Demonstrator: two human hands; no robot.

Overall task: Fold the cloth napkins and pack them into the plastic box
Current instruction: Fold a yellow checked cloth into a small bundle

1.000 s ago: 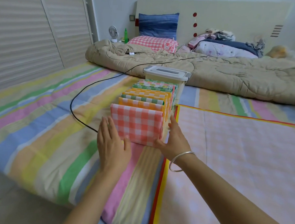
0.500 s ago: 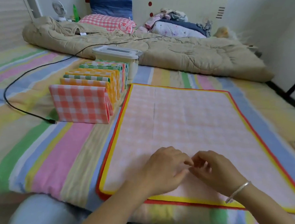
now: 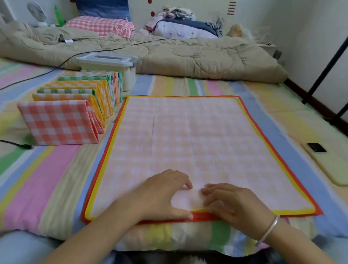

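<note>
One clear lidded plastic box (image 3: 108, 63) stood on the bed. In front of the box ran one row of folded checked cloth napkins (image 3: 71, 99), at least six, the far ones packed too tightly to count. To the box's near right lay two flat napkins: one yellow-bordered pale pink napkin (image 3: 189, 136) over one red-bordered napkin (image 3: 205, 216). Two hands, the left hand (image 3: 162, 197) and the right hand (image 3: 231, 204), showed there, with one silver bangle (image 3: 268, 229). One dark phone (image 3: 316, 147) lay far to the box's right.
</note>
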